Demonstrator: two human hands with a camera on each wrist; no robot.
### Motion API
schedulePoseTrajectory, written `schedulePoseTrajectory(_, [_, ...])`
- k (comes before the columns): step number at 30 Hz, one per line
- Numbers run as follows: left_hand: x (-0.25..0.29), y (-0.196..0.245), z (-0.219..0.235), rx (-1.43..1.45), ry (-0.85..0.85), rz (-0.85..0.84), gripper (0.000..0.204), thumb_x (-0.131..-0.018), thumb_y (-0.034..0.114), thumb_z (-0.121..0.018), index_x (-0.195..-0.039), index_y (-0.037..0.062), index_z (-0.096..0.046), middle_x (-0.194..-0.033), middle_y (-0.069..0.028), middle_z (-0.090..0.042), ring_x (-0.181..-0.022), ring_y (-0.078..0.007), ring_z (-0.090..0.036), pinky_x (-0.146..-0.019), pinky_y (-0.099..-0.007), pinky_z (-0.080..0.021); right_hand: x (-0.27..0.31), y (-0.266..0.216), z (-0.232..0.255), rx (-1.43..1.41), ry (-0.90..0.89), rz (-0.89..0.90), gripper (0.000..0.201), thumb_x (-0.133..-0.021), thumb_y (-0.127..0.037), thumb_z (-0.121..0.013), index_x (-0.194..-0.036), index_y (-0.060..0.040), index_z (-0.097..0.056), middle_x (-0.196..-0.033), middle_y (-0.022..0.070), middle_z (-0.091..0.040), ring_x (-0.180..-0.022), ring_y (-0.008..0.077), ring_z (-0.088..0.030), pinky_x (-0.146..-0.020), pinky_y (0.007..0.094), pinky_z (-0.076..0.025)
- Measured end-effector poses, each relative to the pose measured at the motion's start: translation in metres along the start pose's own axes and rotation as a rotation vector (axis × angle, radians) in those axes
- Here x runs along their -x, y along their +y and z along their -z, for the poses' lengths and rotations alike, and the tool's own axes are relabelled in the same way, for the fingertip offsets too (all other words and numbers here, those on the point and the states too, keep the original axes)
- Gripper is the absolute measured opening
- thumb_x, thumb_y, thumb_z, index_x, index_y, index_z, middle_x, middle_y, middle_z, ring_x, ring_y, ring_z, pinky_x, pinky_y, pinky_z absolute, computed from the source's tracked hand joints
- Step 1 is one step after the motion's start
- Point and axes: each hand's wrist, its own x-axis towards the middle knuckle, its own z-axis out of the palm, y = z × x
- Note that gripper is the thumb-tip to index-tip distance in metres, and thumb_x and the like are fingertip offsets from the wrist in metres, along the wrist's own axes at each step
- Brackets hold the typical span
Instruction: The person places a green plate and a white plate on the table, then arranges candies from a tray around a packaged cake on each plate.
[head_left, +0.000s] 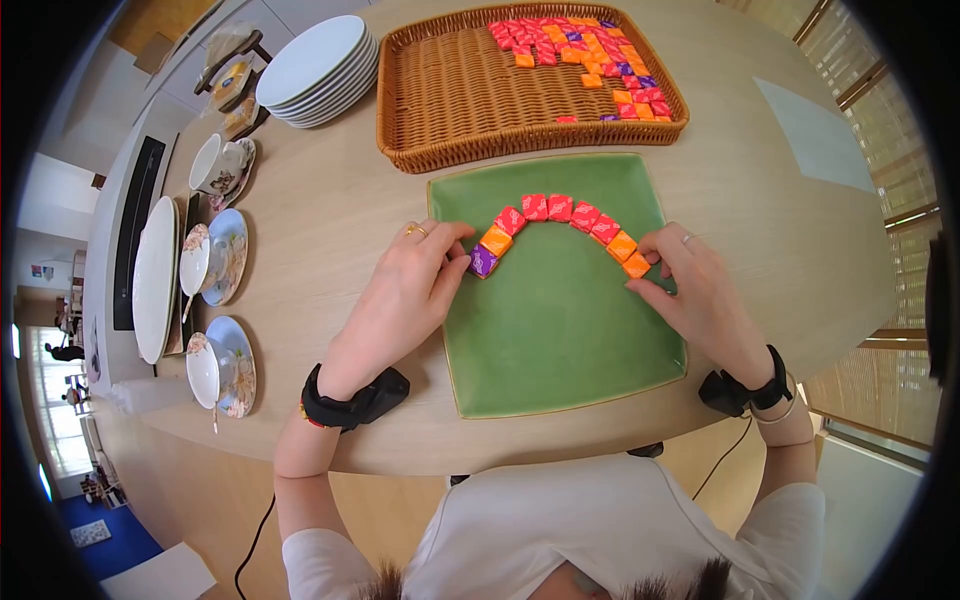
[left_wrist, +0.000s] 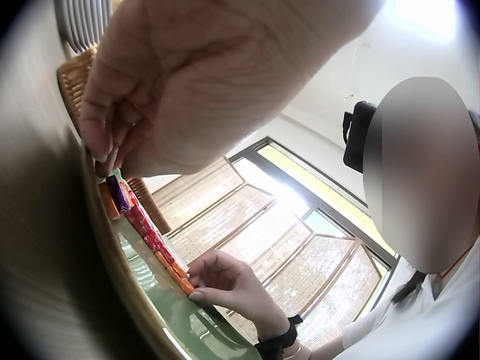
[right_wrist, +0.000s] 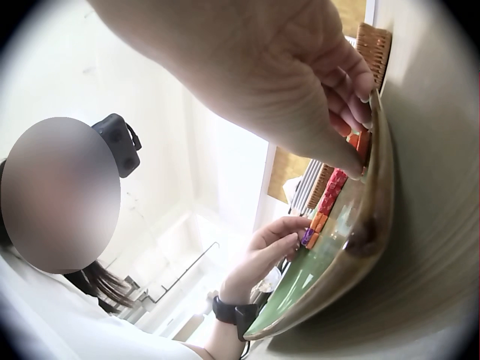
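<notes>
An arc of square wrapped candies lies on a green plate (head_left: 560,340), with red candies (head_left: 535,207) along the top and orange ones lower on both sides. At its left end sits a purple candy (head_left: 483,261), pinched at its outer edge by the thumb and fingertips of my left hand (head_left: 405,275). My right hand (head_left: 695,285) pinches the orange candy (head_left: 635,265) at the right end between thumb and finger. In the left wrist view, the left fingertips come right down to the purple candy (left_wrist: 118,193), close by the plate's rim.
Behind the plate, a wicker basket (head_left: 400,155) holds many more red, orange and purple candies on its right side. White plates (head_left: 315,65) are stacked at the back left. Floral cups with saucers (head_left: 240,370) line the table's left side. A pale sheet (head_left: 815,135) lies at right.
</notes>
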Motion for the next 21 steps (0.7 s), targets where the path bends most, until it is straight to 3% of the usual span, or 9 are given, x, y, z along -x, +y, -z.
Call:
schedulePoseTrajectory(6, [0.0,0.001,0.001,0.007,-0.007,0.007,0.023,-0.096,0.003,-0.058,-0.119,-0.0016,-0.061,-0.092,-0.0106,-0.06,-0.081,-0.0227,-0.057,-0.072,-0.0334,-0.049,0.001,-0.001,0.0,-0.003,0.008,-0.012,0.028,-0.085,-0.007,-0.073,-0.105,-0.0029,-0.054,-0.098,0.0125,-0.059,-0.09,0.0322,-0.059,-0.077,0.0402,-0.048])
schedulePoseTrajectory(12, [0.001,-0.002,-0.001,0.003,0.012,-0.008,0.022,-0.096,0.002,-0.057,-0.118,-0.0016,-0.061,-0.092,-0.011,-0.06,-0.082,-0.0235,-0.057,-0.072,-0.0337,-0.049,-0.017,-0.023,0.039,-0.07,-0.003,-0.102,0.023,-0.086,-0.005,-0.069,-0.103,-0.003,-0.055,-0.096,0.012,-0.059,-0.085,0.0302,-0.059,-0.074,0.0395,-0.048])
schedulePoseTrajectory(15, [0.0,-0.002,-0.001,-0.005,0.019,-0.023,0.022,-0.096,0.001,-0.056,-0.117,-0.0015,-0.061,-0.092,-0.0118,-0.06,-0.083,-0.0254,-0.057,-0.074,-0.0348,-0.049,-0.046,-0.032,0.043,-0.023,-0.028,0.021,0.021,-0.086,-0.007,-0.069,-0.102,-0.0023,-0.056,-0.095,0.0118,-0.06,-0.084,0.0296,-0.06,-0.073,0.04,-0.049])
schedulePoseTrajectory(17, [0.0,-0.002,0.0,-0.016,0.024,-0.022,0.022,-0.096,0.001,-0.056,-0.117,-0.0014,-0.061,-0.092,-0.0125,-0.06,-0.084,-0.027,-0.058,-0.076,-0.0359,-0.049,-0.071,-0.032,0.034,-0.061,-0.045,0.326,0.022,-0.085,-0.004,-0.07,-0.103,-0.0047,-0.059,-0.089,0.0057,-0.057,-0.074,0.0184,-0.055,-0.069,0.0323,-0.047])
schedulePoseTrajectory(21, [0.0,-0.004,-0.001,-0.032,0.037,-0.055,0.022,-0.094,-0.001,-0.056,-0.116,-0.0014,-0.061,-0.093,-0.0144,-0.062,-0.089,-0.0315,-0.059,-0.081,-0.0395,-0.048,-0.111,-0.03,0.012,-0.165,-0.239,0.345,0.02,-0.086,-0.006,-0.07,-0.103,-0.0035,-0.058,-0.091,0.0068,-0.058,-0.076,0.0206,-0.056,-0.071,0.0337,-0.048])
